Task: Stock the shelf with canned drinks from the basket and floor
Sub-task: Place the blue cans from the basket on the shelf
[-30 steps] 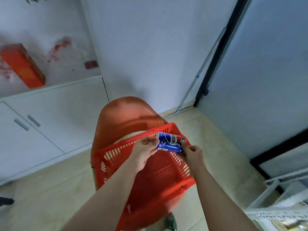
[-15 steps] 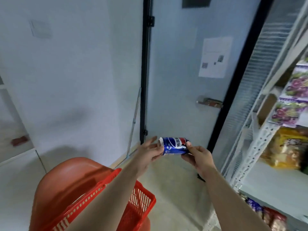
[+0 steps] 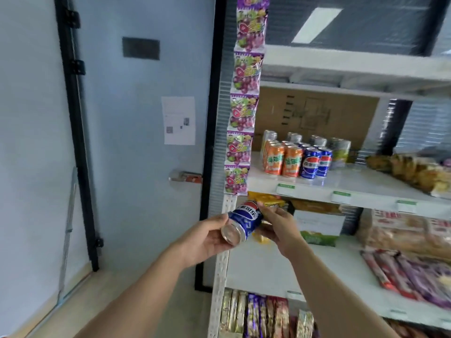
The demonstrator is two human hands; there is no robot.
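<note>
A blue cola can (image 3: 244,222) is held tilted between both hands, its silver end facing me. My left hand (image 3: 207,236) cups its lower left side and my right hand (image 3: 277,224) grips its upper right side. It hovers in front of the white shelf unit's left post, below the drinks shelf (image 3: 329,186). On that shelf stand orange soda cans (image 3: 283,161), two blue cola cans (image 3: 316,163) and silver cans (image 3: 317,141) behind them. The basket is out of view.
A strip of purple grape snack packets (image 3: 241,118) hangs down the shelf's left post. Lower shelves hold snack bags (image 3: 314,237), wrapped bars (image 3: 410,276) and bread (image 3: 415,172). A cardboard panel (image 3: 317,115) backs the drinks shelf. A grey door (image 3: 144,132) with a black frame is left.
My view has swung up and right from the red basket to the shelf. Both hands carried the cola can up and to the right; it now tilts with its end towards me.
</note>
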